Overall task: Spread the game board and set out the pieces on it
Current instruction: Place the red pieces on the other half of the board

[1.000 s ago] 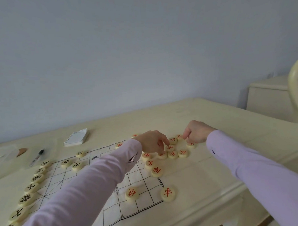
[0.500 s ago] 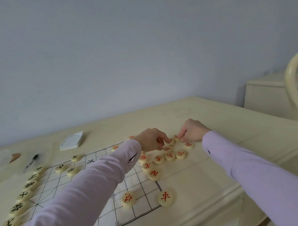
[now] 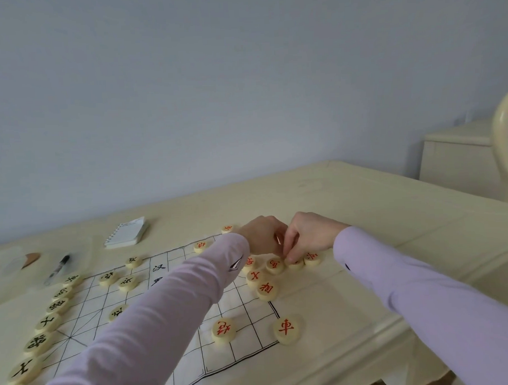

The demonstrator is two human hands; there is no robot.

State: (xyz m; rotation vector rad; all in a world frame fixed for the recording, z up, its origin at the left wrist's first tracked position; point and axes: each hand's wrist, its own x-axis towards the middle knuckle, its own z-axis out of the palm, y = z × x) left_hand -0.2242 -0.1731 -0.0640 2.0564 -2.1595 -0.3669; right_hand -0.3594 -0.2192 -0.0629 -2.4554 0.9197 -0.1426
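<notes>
A white grid game board lies spread on the cream table. Black-lettered pieces line its left edge, and a few more sit further in. Red-lettered pieces cluster at the board's far right edge; two others lie nearer me. My left hand hovers over the cluster, fingers curled around what looks like a red piece. My right hand is right beside it, fingertips pinching a red piece that lies on the table.
A spiral notepad and a pen on clear plastic lie at the back left. A cream chair back and a low cabinet stand at the right. The table's front edge runs just below the board.
Both hands have drawn together over the red cluster. My right hand moved left and down onto a piece, and my left hand lifted slightly with curled fingers.
</notes>
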